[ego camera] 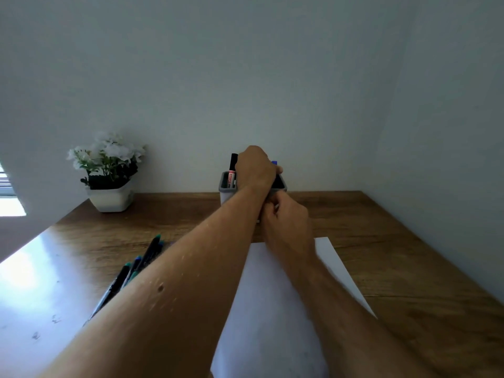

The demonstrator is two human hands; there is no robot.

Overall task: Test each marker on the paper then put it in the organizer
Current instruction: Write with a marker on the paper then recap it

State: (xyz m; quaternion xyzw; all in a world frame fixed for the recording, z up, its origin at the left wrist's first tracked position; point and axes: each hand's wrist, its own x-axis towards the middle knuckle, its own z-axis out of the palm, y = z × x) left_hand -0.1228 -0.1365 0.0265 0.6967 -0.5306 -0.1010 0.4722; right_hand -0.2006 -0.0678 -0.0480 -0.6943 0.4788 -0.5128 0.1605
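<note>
A grey organizer (225, 187) stands at the back of the wooden table, against the wall. A black marker with a red label (232, 168) stands upright in its left side. My left hand (255, 167) reaches over the organizer's top, fingers closed around a blue marker (275, 162) of which only the tip shows. My right hand (287, 218) is curled just in front of the organizer's lower right; what it grips is hidden. A white sheet of paper (272, 309) lies under my forearms. Several loose markers (144, 257) lie to the left, partly hidden by my left arm.
A white pot of white flowers (109, 173) stands at the back left of the table (395, 255). The wall runs directly behind the organizer and along the right side. Glare covers the table's near left.
</note>
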